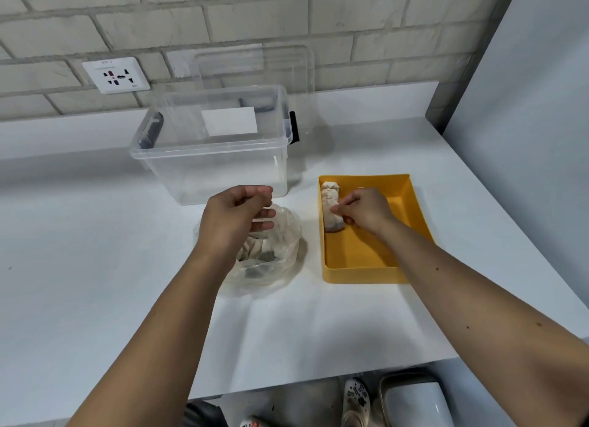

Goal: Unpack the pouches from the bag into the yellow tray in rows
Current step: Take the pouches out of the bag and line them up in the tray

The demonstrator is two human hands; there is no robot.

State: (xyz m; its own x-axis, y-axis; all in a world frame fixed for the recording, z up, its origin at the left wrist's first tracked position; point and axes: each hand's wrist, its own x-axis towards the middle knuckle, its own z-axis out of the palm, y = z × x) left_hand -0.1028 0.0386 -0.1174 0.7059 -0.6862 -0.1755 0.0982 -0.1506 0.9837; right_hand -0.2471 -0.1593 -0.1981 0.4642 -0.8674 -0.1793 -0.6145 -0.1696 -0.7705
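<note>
Pale pouch (328, 197) pinched by right fingers (345, 200) in yellow tray (360, 275); left fingers (264, 215) grip bag (282, 257).

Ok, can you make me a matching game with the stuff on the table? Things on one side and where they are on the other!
Things:
1. plastic bag
2. yellow tray
3. clear box
4. socket

Places:
A. on the brick wall
B. right of the bag, with pouches inside
C. under the left hand
D. behind the bag, near the wall

Pairs: 1-C, 2-B, 3-D, 4-A.
</note>
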